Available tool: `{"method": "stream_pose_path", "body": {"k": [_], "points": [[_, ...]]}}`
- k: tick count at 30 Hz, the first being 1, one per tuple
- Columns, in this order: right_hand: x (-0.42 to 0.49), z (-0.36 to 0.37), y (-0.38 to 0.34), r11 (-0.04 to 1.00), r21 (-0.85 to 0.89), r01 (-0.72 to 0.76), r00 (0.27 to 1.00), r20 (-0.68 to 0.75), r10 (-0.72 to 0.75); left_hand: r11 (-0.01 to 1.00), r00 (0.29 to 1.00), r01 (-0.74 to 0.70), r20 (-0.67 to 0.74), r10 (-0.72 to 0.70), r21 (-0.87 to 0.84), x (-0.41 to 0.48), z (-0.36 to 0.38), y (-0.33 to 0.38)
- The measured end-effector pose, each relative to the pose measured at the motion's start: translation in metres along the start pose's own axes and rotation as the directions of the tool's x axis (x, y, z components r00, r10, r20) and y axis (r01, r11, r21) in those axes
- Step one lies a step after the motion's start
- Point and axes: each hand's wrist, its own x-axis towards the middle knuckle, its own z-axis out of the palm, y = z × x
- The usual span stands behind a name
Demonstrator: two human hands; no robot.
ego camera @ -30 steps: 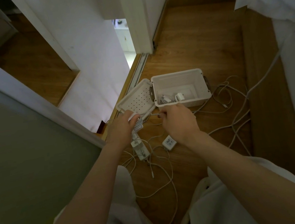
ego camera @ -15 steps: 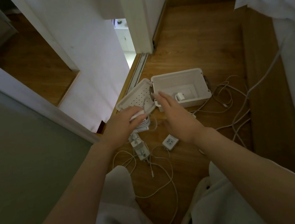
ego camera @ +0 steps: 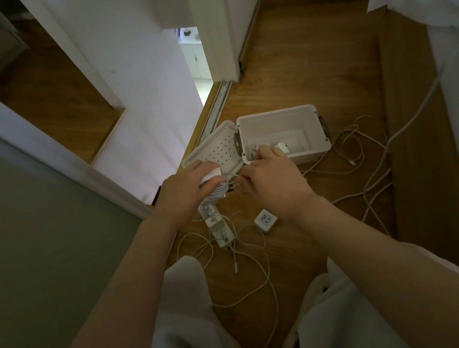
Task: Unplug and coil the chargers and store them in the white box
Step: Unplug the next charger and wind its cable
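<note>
Two hands share one job: your left hand (ego camera: 187,190) clamps its fingers round the white charger (ego camera: 209,176), and your right hand (ego camera: 274,181) pinches its cable (ego camera: 230,177) with curled fingers, just in front of the white box (ego camera: 275,112). You look to be mid-coil, so the next move is to finish the wraps and drop the bundle into the box.

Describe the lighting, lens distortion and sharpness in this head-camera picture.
Head view: dim throughout, brightest at the doorway gap; the wide-angle lens bows the door frame; the left hand gripping a charger, the right hand and the white box look fairly sharp, without obvious motion blur.
</note>
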Motion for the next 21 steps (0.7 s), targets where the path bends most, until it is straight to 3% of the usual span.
{"method": "stream_pose_path", "body": {"k": [2,3,5,7,8,9,12,14,17,21], "points": [[0.0,0.0,-0.001,0.975,0.218,-0.049,0.999,-0.014,0.053,1.0,1.0,0.007,-0.003,-0.007,-0.018,0.0,0.001,-0.001],[0.001,-0.002,0.0,0.902,0.42,-0.1,0.995,0.029,0.096,0.999,1.0,0.008,-0.006,-0.008,-0.042,0.0,0.001,-0.002],[0.001,-0.006,0.003,0.652,0.728,-0.211,0.978,0.155,0.143,0.996,1.0,0.013,-0.02,-0.015,-0.084,0.0,0.001,-0.004],[0.001,-0.011,0.005,0.497,0.808,-0.317,0.948,0.268,0.171,0.994,0.998,0.036,-0.04,-0.04,-0.104,0.0,0.0,-0.008],[0.0,-0.012,0.007,0.479,0.798,-0.365,0.931,0.322,0.172,0.994,0.998,0.047,-0.042,-0.051,-0.098,0.0,0.0,-0.009],[0.0,-0.012,0.008,0.505,0.766,-0.397,0.917,0.36,0.174,0.995,0.998,0.053,-0.038,-0.057,-0.083,0.0,0.0,-0.011],[0.0,-0.001,0.012,0.776,0.517,-0.361,0.918,0.341,0.201,0.996,0.996,0.092,-0.019,-0.092,-0.005,-0.001,0.008,-0.015],[-0.001,0.005,0.01,0.865,0.362,-0.347,0.917,0.323,0.233,0.986,0.986,0.163,-0.015,-0.163,0.021,-0.001,0.014,-0.019],[-0.002,0.007,0.001,0.877,0.358,-0.32,0.929,0.301,0.216,0.957,0.957,0.287,-0.045,-0.288,-0.03,-0.002,0.02,-0.021],[-0.005,0.009,-0.02,0.868,0.434,-0.242,0.94,0.327,0.099,0.939,0.938,0.344,-0.032,-0.344,-0.018,0.0,0.024,-0.013]]}}
